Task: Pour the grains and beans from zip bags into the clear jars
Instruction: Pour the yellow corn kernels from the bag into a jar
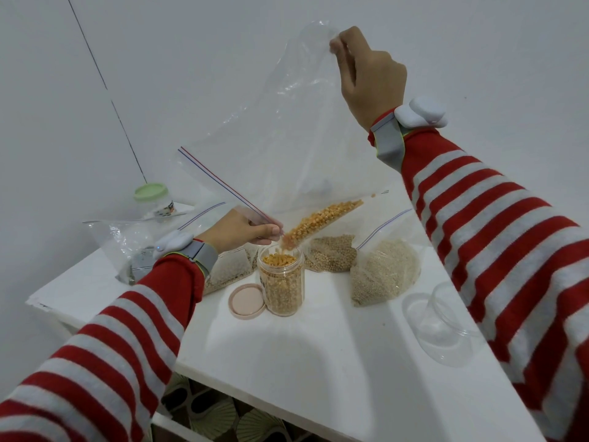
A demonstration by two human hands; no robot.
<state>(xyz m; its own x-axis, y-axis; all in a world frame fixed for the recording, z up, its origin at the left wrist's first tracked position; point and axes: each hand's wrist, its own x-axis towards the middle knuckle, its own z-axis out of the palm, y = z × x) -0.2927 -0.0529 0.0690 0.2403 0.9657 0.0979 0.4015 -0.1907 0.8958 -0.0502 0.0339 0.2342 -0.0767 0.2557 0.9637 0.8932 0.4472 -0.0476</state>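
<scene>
A large clear zip bag hangs tilted over the table, its mouth pointing down. My right hand pinches its raised bottom corner. My left hand pinches the zip edge just above a clear jar. Yellow corn kernels slide along the bag's lower edge and fall into the jar, which is nearly full. The jar's pink lid lies upturned beside it on the left.
Zip bags of pale beans, fine grain and another grain lie behind the jar on the white table. An empty clear jar lies at right. A green-lidded jar and a crumpled bag sit far left.
</scene>
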